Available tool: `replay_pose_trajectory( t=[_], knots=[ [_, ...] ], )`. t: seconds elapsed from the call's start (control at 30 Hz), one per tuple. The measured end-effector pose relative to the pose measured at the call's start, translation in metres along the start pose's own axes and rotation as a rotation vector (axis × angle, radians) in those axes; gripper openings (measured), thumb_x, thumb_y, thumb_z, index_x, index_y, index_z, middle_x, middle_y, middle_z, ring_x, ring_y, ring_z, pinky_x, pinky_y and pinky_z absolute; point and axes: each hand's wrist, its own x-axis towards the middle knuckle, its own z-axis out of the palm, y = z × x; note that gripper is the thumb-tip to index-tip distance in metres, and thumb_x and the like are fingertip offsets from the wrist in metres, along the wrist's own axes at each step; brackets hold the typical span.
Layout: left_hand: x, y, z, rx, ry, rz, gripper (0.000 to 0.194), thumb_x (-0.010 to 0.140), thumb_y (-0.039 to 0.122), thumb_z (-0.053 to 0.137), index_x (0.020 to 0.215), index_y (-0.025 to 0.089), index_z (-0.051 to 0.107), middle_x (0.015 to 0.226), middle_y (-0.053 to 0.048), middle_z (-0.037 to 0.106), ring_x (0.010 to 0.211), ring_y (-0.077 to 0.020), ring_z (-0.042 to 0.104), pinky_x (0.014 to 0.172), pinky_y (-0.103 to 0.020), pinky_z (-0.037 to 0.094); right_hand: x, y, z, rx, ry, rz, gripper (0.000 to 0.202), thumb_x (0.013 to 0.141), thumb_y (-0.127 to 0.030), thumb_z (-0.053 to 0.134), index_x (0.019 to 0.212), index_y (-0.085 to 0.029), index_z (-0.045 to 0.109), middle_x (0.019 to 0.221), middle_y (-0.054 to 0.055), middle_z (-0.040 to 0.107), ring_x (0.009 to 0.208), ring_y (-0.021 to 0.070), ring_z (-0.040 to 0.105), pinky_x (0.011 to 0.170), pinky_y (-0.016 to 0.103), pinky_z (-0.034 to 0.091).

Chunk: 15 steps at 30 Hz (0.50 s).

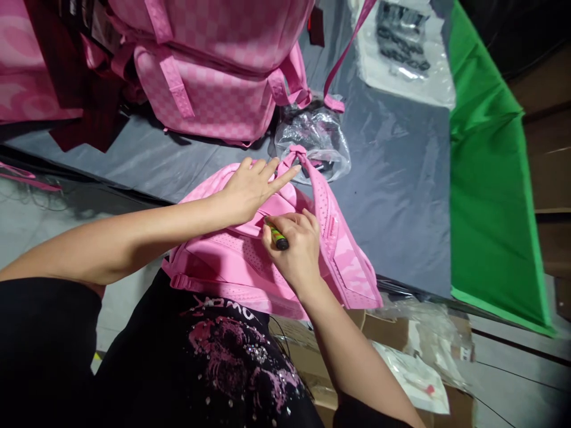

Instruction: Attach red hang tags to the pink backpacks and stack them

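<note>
A pink backpack with perforated straps point(250, 261) lies at the table's front edge, against my body. My left hand point(252, 187) rests on its upper part, palm down, fingers apart and stretched toward the strap loop. Just right of it, my right hand point(294, 244) is closed around a small yellow-green tool with a black end point(279, 238). The tool's far tip is hidden against the pink fabric. A clear plastic bag with small dark items point(314, 137) lies right behind the backpack's top.
Behind stands a pink checkered backpack point(209, 89), with another pink item point(31, 65) and dark red pieces at the left. White plastic packaging point(410, 53) lies on the grey table point(401, 196). Green fabric point(491, 178) hangs at the right. Cardboard and plastic are below.
</note>
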Motion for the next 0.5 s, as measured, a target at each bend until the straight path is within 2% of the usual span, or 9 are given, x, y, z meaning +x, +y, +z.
replay_pose_trajectory(
  t=[0.1, 0.23, 0.5],
  knots=[
    [-0.0006, -0.0008, 0.0007, -0.013, -0.001, -0.009, 0.089, 0.088, 0.025, 0.054, 0.158, 0.019, 0.000, 0.158, -0.020, 0.024, 0.126, -0.0343, 0.041, 0.101, -0.046, 0.029, 0.0000, -0.0034, 0.0022, 0.037, -0.003, 0.011, 0.019, 0.089, -0.027, 0.057, 0.097, -0.021, 0.074, 0.089, 0.006, 0.072, 0.090, 0.0235, 0.064, 0.102, 0.050, 0.039],
    [-0.0011, -0.0018, 0.0013, -0.004, 0.021, 0.005, 0.088, 0.088, 0.020, 0.054, 0.158, 0.019, 0.001, 0.158, -0.019, 0.023, 0.126, -0.0333, 0.042, 0.100, -0.044, 0.030, 0.0004, -0.0060, 0.0017, -0.072, 0.041, 0.008, 0.018, 0.088, -0.027, 0.057, 0.090, -0.019, 0.073, 0.085, 0.008, 0.072, 0.088, 0.0257, 0.063, 0.096, 0.049, 0.041],
    [-0.0015, -0.0025, 0.0004, 0.019, 0.027, 0.027, 0.087, 0.087, 0.018, 0.054, 0.158, 0.019, 0.004, 0.157, -0.021, 0.027, 0.126, -0.0327, 0.044, 0.099, -0.043, 0.033, 0.0036, -0.0094, 0.0035, -0.060, 0.019, 0.014, 0.019, 0.088, -0.026, 0.057, 0.089, -0.017, 0.073, 0.087, 0.009, 0.073, 0.088, 0.0260, 0.064, 0.094, 0.047, 0.042]
  ],
)
